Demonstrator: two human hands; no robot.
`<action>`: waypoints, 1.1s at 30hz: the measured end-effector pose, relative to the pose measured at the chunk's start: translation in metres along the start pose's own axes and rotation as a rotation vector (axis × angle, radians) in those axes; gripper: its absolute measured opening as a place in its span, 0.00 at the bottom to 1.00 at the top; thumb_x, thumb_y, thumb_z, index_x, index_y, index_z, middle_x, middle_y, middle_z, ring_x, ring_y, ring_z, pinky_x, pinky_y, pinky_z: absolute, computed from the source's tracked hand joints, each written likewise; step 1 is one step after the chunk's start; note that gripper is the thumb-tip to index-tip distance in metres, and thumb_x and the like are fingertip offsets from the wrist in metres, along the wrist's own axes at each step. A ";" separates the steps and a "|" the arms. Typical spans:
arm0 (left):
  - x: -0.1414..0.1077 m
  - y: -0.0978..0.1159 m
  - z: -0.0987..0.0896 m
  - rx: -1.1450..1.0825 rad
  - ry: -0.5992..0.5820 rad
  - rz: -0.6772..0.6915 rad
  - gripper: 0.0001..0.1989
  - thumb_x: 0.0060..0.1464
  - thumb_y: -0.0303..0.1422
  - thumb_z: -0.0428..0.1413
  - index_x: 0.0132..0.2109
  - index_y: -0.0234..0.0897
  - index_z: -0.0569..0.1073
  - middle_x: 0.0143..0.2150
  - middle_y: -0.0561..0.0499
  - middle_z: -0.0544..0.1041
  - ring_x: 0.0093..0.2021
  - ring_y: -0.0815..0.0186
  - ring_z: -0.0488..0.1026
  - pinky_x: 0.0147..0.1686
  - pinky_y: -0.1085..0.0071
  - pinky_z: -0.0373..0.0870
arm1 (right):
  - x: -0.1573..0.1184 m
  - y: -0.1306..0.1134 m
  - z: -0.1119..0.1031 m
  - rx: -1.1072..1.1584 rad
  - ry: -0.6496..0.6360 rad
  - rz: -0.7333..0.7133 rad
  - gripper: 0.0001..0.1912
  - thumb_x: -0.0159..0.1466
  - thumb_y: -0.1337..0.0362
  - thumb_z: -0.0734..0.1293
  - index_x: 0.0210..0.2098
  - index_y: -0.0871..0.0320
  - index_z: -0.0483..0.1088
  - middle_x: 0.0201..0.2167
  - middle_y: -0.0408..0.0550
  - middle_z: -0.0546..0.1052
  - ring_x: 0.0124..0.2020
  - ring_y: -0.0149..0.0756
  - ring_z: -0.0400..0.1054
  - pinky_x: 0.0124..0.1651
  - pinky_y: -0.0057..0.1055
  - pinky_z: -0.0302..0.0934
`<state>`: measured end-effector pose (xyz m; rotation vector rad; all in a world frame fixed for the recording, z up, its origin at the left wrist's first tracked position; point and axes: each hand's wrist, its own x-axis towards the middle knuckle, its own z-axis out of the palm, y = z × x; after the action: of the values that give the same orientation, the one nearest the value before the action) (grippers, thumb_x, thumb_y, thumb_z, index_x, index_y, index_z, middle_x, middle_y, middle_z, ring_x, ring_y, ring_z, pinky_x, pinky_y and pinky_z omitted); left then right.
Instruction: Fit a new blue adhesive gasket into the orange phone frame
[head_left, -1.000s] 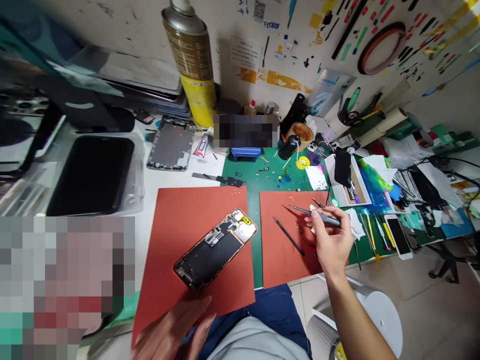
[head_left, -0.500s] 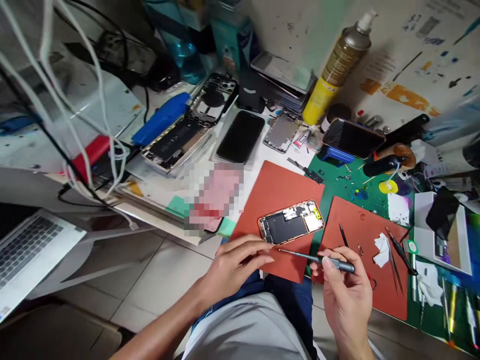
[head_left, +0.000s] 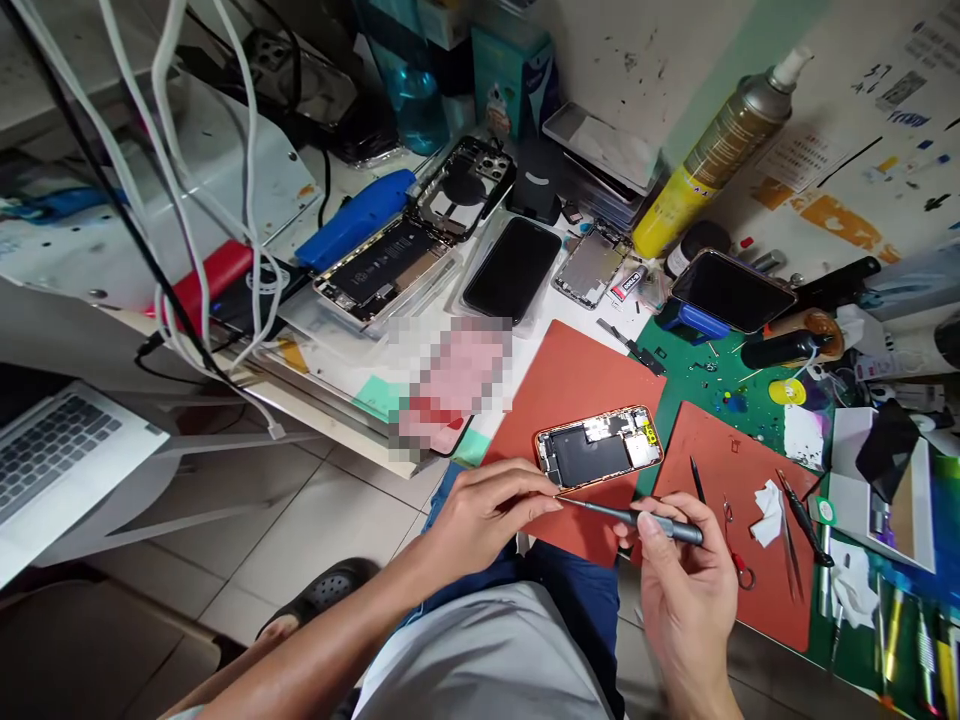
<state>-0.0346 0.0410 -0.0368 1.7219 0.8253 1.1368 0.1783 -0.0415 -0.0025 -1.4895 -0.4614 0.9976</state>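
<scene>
My right hand point(head_left: 686, 580) grips a dark screwdriver point(head_left: 679, 529) by its handle, its thin shaft pointing left. The thumb and index finger of my left hand point(head_left: 487, 520) come together at the screwdriver's tip; anything tiny between them is too small to make out. Just beyond both hands lies an opened phone point(head_left: 589, 455) with an orange frame. Its back faces down and its insides show: a black battery area, a silver board part and a yellow label. It rests on a reddish-brown mat point(head_left: 544, 395).
A second mat point(head_left: 765, 590) on the right holds tweezers point(head_left: 791, 555), a white tissue and red-handled scissors. Behind stand a phone on a blue stand point(head_left: 694, 322) and a spray can point(head_left: 720, 150). Other phones, one opened point(head_left: 382, 270), lie left. White cables point(head_left: 255, 200) hang at left.
My left thumb and index finger have closed together at the screwdriver's tip. The camera view has shifted, showing the bench things a little further right. The opened phone stays on the mat.
</scene>
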 end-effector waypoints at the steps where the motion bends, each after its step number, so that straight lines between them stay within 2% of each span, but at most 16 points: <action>1: 0.000 0.000 0.000 -0.003 0.000 -0.002 0.06 0.66 0.25 0.63 0.47 0.39 0.82 0.38 0.50 0.84 0.36 0.68 0.82 0.37 0.72 0.80 | 0.000 0.000 0.000 -0.007 -0.004 -0.004 0.18 0.60 0.61 0.84 0.45 0.54 0.77 0.39 0.48 0.83 0.36 0.38 0.80 0.35 0.32 0.80; 9: 0.000 0.000 -0.001 -0.001 -0.016 -0.006 0.06 0.68 0.26 0.61 0.48 0.39 0.82 0.37 0.49 0.84 0.36 0.67 0.82 0.36 0.71 0.80 | -0.003 -0.001 0.001 -0.026 -0.016 -0.022 0.17 0.61 0.60 0.83 0.45 0.53 0.77 0.39 0.47 0.83 0.32 0.35 0.79 0.35 0.33 0.80; 20: -0.001 -0.001 0.000 0.008 -0.026 0.005 0.07 0.68 0.24 0.61 0.47 0.38 0.81 0.38 0.50 0.84 0.37 0.67 0.82 0.38 0.73 0.80 | -0.004 0.000 0.000 -0.047 -0.003 -0.047 0.18 0.61 0.61 0.83 0.45 0.54 0.77 0.39 0.48 0.84 0.34 0.38 0.81 0.35 0.34 0.81; 26: -0.001 -0.001 -0.001 0.015 -0.038 -0.001 0.07 0.69 0.24 0.60 0.47 0.38 0.81 0.38 0.49 0.84 0.37 0.67 0.82 0.37 0.72 0.80 | -0.004 0.000 -0.001 -0.090 0.021 -0.061 0.19 0.59 0.60 0.84 0.46 0.53 0.77 0.39 0.49 0.84 0.40 0.42 0.83 0.37 0.34 0.82; 33: 0.000 0.000 -0.001 0.030 -0.041 -0.005 0.06 0.69 0.26 0.61 0.48 0.39 0.82 0.38 0.50 0.85 0.36 0.67 0.82 0.37 0.72 0.80 | -0.004 0.001 -0.001 -0.069 0.013 -0.059 0.19 0.60 0.60 0.84 0.46 0.53 0.77 0.39 0.48 0.84 0.37 0.39 0.82 0.35 0.33 0.82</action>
<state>-0.0351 0.0411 -0.0364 1.7611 0.8253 1.0871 0.1766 -0.0456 -0.0017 -1.5343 -0.5325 0.9334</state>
